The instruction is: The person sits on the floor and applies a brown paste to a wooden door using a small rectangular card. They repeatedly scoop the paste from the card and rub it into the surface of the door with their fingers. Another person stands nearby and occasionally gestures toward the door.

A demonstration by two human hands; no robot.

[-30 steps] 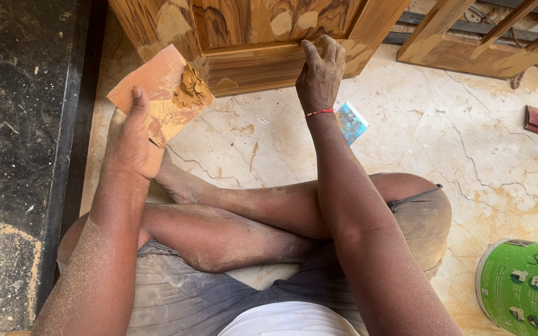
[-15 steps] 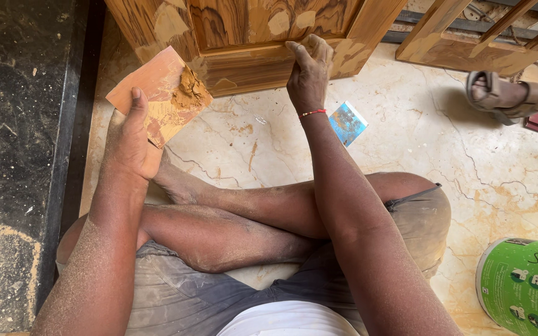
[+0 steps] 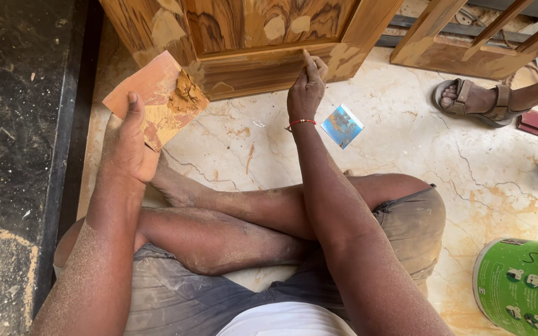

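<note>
Fingers of our right hand (image 3: 306, 90) are pinched together at the top centre of the frame, pressing their tips against the lower rail of the wooden door (image 3: 263, 65). Our left hand (image 3: 129, 149), at upper left, clamps a flat orange board (image 3: 151, 93) carrying a lump of brown filler paste (image 3: 187, 94). We see a small blue packet (image 3: 342, 126) on the marble floor (image 3: 406, 155), a green tub (image 3: 521, 286) at lower right, and another person's sandalled foot (image 3: 471, 99) at upper right.

Left hand (image 3: 129, 146) raised, gripping; right hand (image 3: 306, 87) extended, fingers pinched.
</note>
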